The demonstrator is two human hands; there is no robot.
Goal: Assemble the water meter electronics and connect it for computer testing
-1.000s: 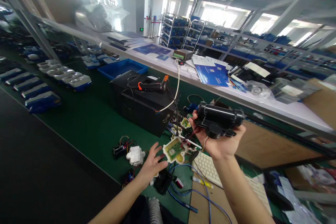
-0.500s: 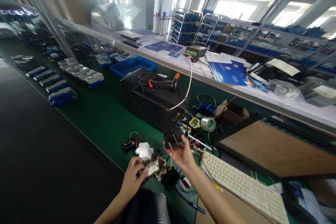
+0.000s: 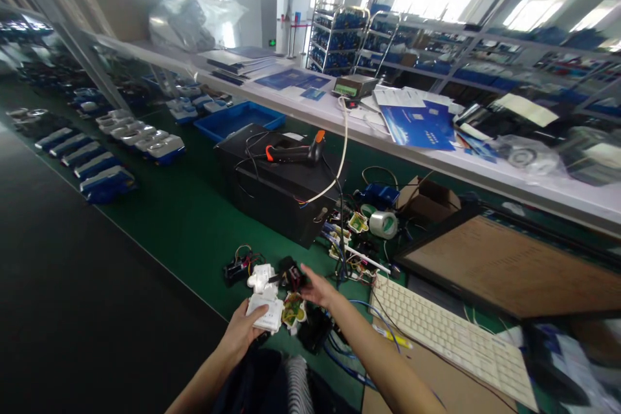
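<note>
My left hand (image 3: 242, 331) grips a white plastic housing (image 3: 266, 312) with printing on its face, thumb on top. My right hand (image 3: 317, 288) has its fingers apart at the right side of a black boxy part (image 3: 291, 273); any contact at the fingertips is hard to make out. Behind the held housing lies another white housing (image 3: 261, 278). A whitish shell with a green circuit board (image 3: 294, 310) sits between my hands. Left of these is a black part with coloured wires (image 3: 237, 270). Another black part (image 3: 315, 330) lies below my right wrist.
A black case (image 3: 272, 187) with an orange-black scanner (image 3: 295, 153) stands ahead. To the right are a white keyboard (image 3: 451, 336), a monitor (image 3: 524, 272), a tape roll (image 3: 383, 224) and tangled cables. Blue-and-white units (image 3: 107, 182) line the left. A shelf (image 3: 291, 100) crosses above.
My right hand has moved left and down, and its fingers have spread beside the black part. My left hand now holds the white housing with its printed face up. The view has shifted slightly.
</note>
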